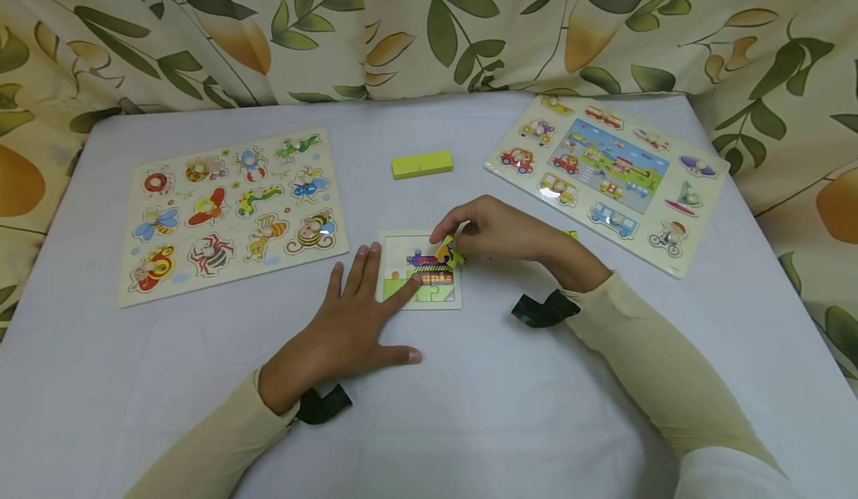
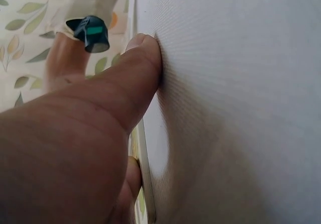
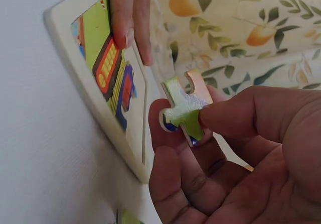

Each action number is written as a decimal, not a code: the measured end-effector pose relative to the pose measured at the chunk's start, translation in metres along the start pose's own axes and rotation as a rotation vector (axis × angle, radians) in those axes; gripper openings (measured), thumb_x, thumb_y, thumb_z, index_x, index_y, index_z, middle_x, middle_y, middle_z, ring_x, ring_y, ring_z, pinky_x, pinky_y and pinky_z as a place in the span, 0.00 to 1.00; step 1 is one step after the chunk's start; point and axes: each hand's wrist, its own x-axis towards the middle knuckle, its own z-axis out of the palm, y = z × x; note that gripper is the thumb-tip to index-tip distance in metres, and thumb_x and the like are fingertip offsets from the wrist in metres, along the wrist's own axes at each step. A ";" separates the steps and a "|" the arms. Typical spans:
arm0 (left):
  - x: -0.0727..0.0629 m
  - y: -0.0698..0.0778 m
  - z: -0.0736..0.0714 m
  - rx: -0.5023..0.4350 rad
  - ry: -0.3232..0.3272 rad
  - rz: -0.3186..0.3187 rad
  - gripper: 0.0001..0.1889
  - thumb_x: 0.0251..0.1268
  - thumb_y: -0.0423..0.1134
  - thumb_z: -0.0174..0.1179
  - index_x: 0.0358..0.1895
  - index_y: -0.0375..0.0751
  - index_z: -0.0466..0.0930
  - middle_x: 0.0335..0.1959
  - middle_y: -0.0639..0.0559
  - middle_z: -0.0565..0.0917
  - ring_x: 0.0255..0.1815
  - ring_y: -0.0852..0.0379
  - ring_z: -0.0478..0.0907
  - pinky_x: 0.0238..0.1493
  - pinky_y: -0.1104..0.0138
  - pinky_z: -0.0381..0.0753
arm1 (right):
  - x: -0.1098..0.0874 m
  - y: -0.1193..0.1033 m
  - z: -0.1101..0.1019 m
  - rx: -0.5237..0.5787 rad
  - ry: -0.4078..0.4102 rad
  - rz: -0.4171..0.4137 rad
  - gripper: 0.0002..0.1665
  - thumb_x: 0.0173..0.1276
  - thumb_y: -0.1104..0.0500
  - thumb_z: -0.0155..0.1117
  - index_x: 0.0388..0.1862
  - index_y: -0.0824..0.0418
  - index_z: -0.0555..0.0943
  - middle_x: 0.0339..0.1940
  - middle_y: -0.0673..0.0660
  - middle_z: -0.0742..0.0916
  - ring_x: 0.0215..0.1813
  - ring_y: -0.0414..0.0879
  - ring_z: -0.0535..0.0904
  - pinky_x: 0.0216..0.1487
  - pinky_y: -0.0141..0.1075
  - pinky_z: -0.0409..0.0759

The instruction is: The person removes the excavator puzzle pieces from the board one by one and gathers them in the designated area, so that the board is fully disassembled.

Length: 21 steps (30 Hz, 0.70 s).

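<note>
Pinching a piece (image 3: 181,107), the right hand (image 1: 499,231) hung near the left hand (image 1: 355,316), which was splayed wide and touched the puzzle (image 1: 402,246) between them; a block (image 1: 422,165) lay beyond both hands.

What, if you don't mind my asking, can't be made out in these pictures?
Head view: the printing on the held puzzle piece, too small and partly covered by the right hand.
Head view: the rest of a yellow-green thing, hidden by the right wrist.
Left wrist view: the face of the puzzle board, seen edge-on and blocked by the left hand.
Right wrist view: a green thing, cut off by the bottom edge.
</note>
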 end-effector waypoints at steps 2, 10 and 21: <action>0.000 0.000 0.000 -0.003 0.001 0.001 0.54 0.47 0.79 0.55 0.78 0.65 0.47 0.76 0.35 0.24 0.74 0.38 0.17 0.68 0.39 0.27 | -0.003 0.002 -0.001 0.017 -0.015 0.005 0.17 0.63 0.71 0.54 0.49 0.66 0.83 0.49 0.58 0.84 0.37 0.51 0.79 0.40 0.38 0.77; 0.000 -0.001 0.001 -0.013 0.007 -0.001 0.54 0.47 0.79 0.55 0.78 0.66 0.46 0.76 0.35 0.24 0.75 0.39 0.17 0.68 0.39 0.27 | -0.015 0.011 -0.006 0.045 -0.076 0.001 0.14 0.67 0.68 0.58 0.51 0.67 0.82 0.45 0.58 0.84 0.37 0.50 0.78 0.42 0.36 0.77; 0.001 -0.001 0.002 -0.020 0.016 -0.004 0.54 0.46 0.79 0.55 0.77 0.67 0.45 0.76 0.36 0.24 0.75 0.40 0.17 0.68 0.39 0.26 | -0.030 0.025 -0.008 -0.058 -0.078 -0.023 0.09 0.67 0.68 0.63 0.45 0.66 0.84 0.39 0.55 0.86 0.39 0.48 0.79 0.42 0.34 0.79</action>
